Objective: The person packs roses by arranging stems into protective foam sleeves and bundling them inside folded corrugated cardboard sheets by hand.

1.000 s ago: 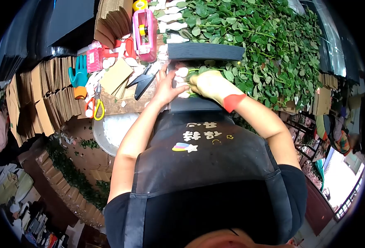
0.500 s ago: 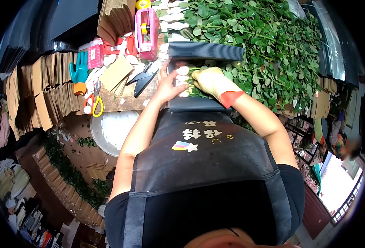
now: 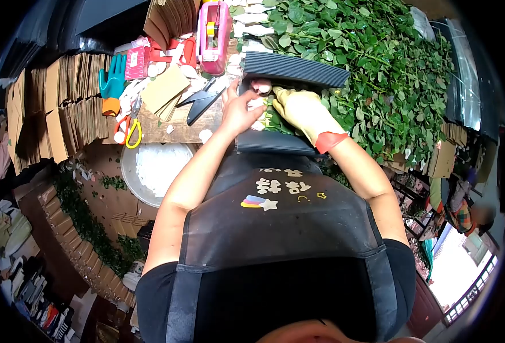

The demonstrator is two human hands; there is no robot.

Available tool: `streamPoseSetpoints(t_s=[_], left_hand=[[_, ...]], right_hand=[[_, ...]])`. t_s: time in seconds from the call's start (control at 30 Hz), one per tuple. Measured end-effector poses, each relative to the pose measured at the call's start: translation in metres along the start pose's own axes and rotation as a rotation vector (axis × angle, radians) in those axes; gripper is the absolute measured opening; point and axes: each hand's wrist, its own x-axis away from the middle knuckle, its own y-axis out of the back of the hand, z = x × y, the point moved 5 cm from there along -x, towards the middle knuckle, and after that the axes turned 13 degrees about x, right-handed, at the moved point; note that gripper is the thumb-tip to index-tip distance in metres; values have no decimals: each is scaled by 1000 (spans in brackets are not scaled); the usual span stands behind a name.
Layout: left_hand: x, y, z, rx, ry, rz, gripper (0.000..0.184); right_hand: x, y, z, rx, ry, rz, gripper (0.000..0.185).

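Several pale flower heads (image 3: 261,86) with green stems lie side by side on a dark ribbed sheet (image 3: 295,67), whose two sides rise at the far and near edges. My bare left hand (image 3: 241,108) rests at the left end of the heads, thumb and fingers apart, touching them. In a cream glove with a red cuff, my right hand (image 3: 298,108) is closed at the stems just right of the heads; its fingertips pinch something I cannot make out. Black scissors or a cutter (image 3: 202,103) lie left of my left hand.
Leafy stems (image 3: 372,74) cover the table's right side. To the left are a pink tape dispenser (image 3: 214,43), cardboard pieces (image 3: 165,91), a teal glove (image 3: 112,77) and yellow-and-orange scissors (image 3: 131,128). Below the table edge stands a round metal basin (image 3: 158,171). Folded cardboard (image 3: 64,108) stands far left.
The view has shifted slightly, so the table items sit further right. My right hand has moved toward the far side of the sheet, near the upper flower head. My left hand stays by the heads.
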Motion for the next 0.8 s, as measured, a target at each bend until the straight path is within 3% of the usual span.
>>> streamPoseSetpoints(t_s=[0.13, 0.23, 0.3, 0.4, 0.43, 0.53, 0.67, 0.73, 0.77, 0.8], left_hand=[[1, 0, 0, -5, 6, -9, 41], [2, -1, 2, -20, 23, -9, 38], [2, -4, 3, -60, 7, -5, 50], [-2, -9, 13, -62, 59, 6, 74], [-4, -9, 14, -57, 81, 12, 83], [-5, -7, 10, -38, 119, 55, 102], [-8, -5, 5, -85, 128, 104, 94], [-14, -3, 1, -145, 146, 148, 89], [-19, -3, 5, -109, 125, 107, 72], [-22, -4, 6, -93, 128, 92, 67]], right_hand=[[-9, -27, -12, 99, -64, 150, 30], [-12, -30, -8, 109, -72, 71, 32], [-11, -33, -13, 62, -52, 35, 37], [-17, -1, -21, -190, -59, 358, 42], [-18, 2, -20, -320, -36, 570, 48], [-12, 17, -20, -215, -13, 399, 46], [-15, -41, -24, -121, 32, 160, 42], [-13, -30, -18, -114, 87, 163, 41], [-13, -27, -15, -96, 84, 198, 40], [-12, -25, -12, -80, 76, 231, 39]])
